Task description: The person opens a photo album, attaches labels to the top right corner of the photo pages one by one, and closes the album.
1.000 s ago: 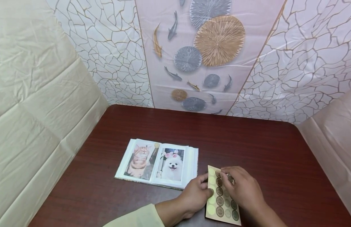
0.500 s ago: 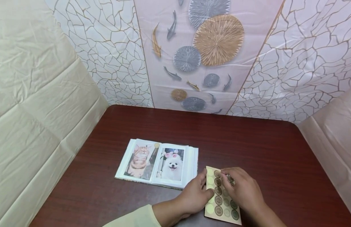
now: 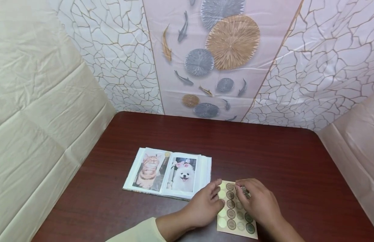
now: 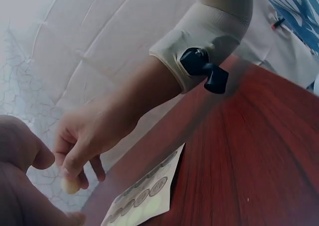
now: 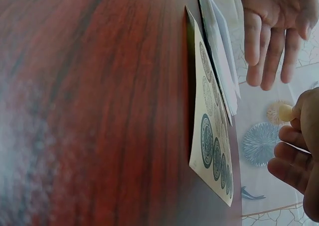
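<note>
My right hand pinches a small round cream sticker between thumb and fingertip; this sticker shows best in the right wrist view. Beneath that hand, on the table, lies a sticker sheet with rows of round brown-printed seals and a column of plain pale circles on its left. My left hand is beside the sheet's left edge, fingers extended and holding nothing in the right wrist view. Left of both hands an open photo album shows a cat photo and a white dog photo.
A round gold sticker sits at the cat photo's upper right corner. The dark red wooden table is bounded by cream fabric at the left and a patterned cloth behind.
My left hand has let go of the sticker sheet and drawn slightly left. The sheet has settled flatter on the table, while my right hand has stayed nearly in place.
</note>
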Available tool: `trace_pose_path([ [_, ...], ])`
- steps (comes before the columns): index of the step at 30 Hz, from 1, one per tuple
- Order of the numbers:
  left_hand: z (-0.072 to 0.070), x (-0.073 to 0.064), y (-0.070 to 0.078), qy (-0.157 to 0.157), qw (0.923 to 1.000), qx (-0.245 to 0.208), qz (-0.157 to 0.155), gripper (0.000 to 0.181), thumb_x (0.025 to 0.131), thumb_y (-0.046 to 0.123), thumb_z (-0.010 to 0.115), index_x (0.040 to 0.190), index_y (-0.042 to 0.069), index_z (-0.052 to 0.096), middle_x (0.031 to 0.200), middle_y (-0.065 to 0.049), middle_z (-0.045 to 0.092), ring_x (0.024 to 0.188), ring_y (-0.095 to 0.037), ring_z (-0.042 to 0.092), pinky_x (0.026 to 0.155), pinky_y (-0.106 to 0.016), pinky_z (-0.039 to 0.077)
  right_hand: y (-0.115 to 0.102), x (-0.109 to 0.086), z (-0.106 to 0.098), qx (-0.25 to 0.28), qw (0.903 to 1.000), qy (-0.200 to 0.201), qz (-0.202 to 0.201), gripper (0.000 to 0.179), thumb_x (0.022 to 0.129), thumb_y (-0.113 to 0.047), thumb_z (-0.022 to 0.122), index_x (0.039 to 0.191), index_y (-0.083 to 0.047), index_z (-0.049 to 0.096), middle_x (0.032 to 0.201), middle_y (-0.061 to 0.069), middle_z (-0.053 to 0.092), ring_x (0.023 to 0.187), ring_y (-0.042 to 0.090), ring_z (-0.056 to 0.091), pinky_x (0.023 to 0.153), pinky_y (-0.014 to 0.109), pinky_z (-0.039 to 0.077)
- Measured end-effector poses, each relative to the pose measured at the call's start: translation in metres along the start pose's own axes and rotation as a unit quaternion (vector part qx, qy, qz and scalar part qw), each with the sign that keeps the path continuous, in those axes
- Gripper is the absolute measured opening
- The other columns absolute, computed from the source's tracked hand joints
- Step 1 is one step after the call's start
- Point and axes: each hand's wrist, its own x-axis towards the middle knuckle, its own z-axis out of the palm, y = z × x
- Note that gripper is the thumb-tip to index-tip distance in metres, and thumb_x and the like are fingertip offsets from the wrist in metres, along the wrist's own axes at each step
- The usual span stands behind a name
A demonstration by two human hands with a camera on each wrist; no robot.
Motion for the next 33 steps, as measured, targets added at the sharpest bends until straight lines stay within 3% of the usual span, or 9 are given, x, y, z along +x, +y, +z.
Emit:
trace_pose_path([
  [3, -0.006, -0.005, 0.003, -0.012, 0.9962, 0.081, 0.03, 0.057, 0.1, 0.009, 0.06, 0.152, -0.004, 0.04, 0.154, -0.02, 0.045, 0.137, -0.03, 0.05, 0.107, -0.031, 0.044, 0.0, -0.001, 0.0, -0.002, 1.0, 0.002, 0.004, 0.014, 0.08, -0.014, 0.079, 0.094, -0.012, 0.076, 0.096, 0.002, 0.075, 0.09, 0.02, 0.071, 0.063, 0.042, 0.058],
  [6, -0.013, -0.011, 0.004, -0.004, 0.9806, 0.185, 0.065, 0.056, 0.1, 0.013, 0.06, 0.152, 0.0, 0.044, 0.15, -0.013, 0.052, 0.135, -0.023, 0.052, 0.11, -0.034, 0.043, 0.001, -0.001, 0.0, -0.003, 1.0, 0.003, 0.006, 0.015, 0.08, -0.014, 0.079, 0.095, -0.012, 0.076, 0.096, 0.001, 0.075, 0.09, 0.02, 0.071, 0.063, 0.042, 0.058],
  [8, -0.017, -0.015, 0.004, 0.004, 0.9651, 0.248, 0.085, 0.058, 0.1, 0.016, 0.06, 0.154, 0.002, 0.043, 0.153, -0.009, 0.05, 0.138, -0.02, 0.047, 0.113, -0.037, 0.039, 0.001, -0.001, 0.0, -0.002, 1.0, 0.004, 0.006, 0.015, 0.08, -0.014, 0.079, 0.095, -0.011, 0.077, 0.097, 0.001, 0.075, 0.09, 0.02, 0.071, 0.063, 0.042, 0.058],
  [11, -0.024, -0.021, 0.003, 0.007, 0.9453, 0.307, 0.111, 0.059, 0.101, 0.018, 0.059, 0.155, 0.003, 0.04, 0.158, -0.006, 0.043, 0.144, -0.02, 0.04, 0.117, -0.04, 0.035, 0.001, -0.002, -0.001, -0.002, 1.0, 0.005, 0.008, 0.016, 0.079, -0.013, 0.079, 0.095, -0.012, 0.077, 0.097, 0.001, 0.075, 0.09, 0.02, 0.071, 0.062, 0.042, 0.058],
  [16, -0.04, -0.029, 0.0, 0.019, 0.9135, 0.381, 0.141, 0.055, 0.102, 0.021, 0.059, 0.153, 0.006, 0.045, 0.154, -0.006, 0.049, 0.141, -0.021, 0.046, 0.114, -0.04, 0.039, 0.001, -0.003, -0.001, -0.005, 0.9999, 0.005, 0.01, 0.016, 0.079, -0.012, 0.079, 0.094, -0.012, 0.077, 0.095, 0.001, 0.075, 0.089, 0.021, 0.071, 0.06, 0.042, 0.058],
  [22, -0.063, -0.033, -0.011, 0.017, 0.8582, 0.474, 0.196, 0.051, 0.102, 0.026, 0.061, 0.147, 0.006, 0.052, 0.146, -0.006, 0.057, 0.139, -0.022, 0.048, 0.115, -0.041, 0.038, 0.002, -0.003, -0.002, -0.005, 0.9999, 0.007, 0.01, 0.015, 0.079, -0.013, 0.079, 0.094, -0.012, 0.077, 0.095, 0.001, 0.075, 0.089, 0.021, 0.071, 0.061, 0.043, 0.058],
  [24, -0.069, -0.035, -0.014, 0.014, 0.8446, 0.494, 0.205, 0.052, 0.102, 0.03, 0.061, 0.147, 0.006, 0.053, 0.146, -0.006, 0.057, 0.14, -0.023, 0.047, 0.116, -0.041, 0.037, 0.002, -0.003, -0.002, -0.006, 0.9999, 0.007, 0.011, 0.015, 0.079, -0.013, 0.079, 0.094, -0.012, 0.077, 0.095, 0.001, 0.075, 0.089, 0.021, 0.071, 0.061, 0.043, 0.058],
  [26, -0.075, -0.038, -0.016, 0.008, 0.8378, 0.507, 0.203, 0.054, 0.102, 0.034, 0.061, 0.147, 0.006, 0.053, 0.147, -0.006, 0.056, 0.141, -0.024, 0.046, 0.116, -0.042, 0.036, 0.002, -0.003, -0.002, -0.006, 0.9999, 0.007, 0.012, 0.015, 0.079, -0.013, 0.079, 0.094, -0.012, 0.077, 0.095, 0.001, 0.075, 0.089, 0.021, 0.071, 0.062, 0.043, 0.058],
  [33, -0.092, -0.046, -0.026, -0.001, 0.8248, 0.53, 0.197, 0.057, 0.103, 0.041, 0.057, 0.148, 0.006, 0.053, 0.151, -0.006, 0.053, 0.144, -0.028, 0.041, 0.117, -0.045, 0.034, 0.004, -0.004, -0.003, -0.009, 0.9998, 0.009, 0.012, 0.015, 0.078, -0.013, 0.079, 0.093, -0.012, 0.077, 0.095, 0.001, 0.074, 0.09, 0.021, 0.071, 0.062, 0.043, 0.058],
])
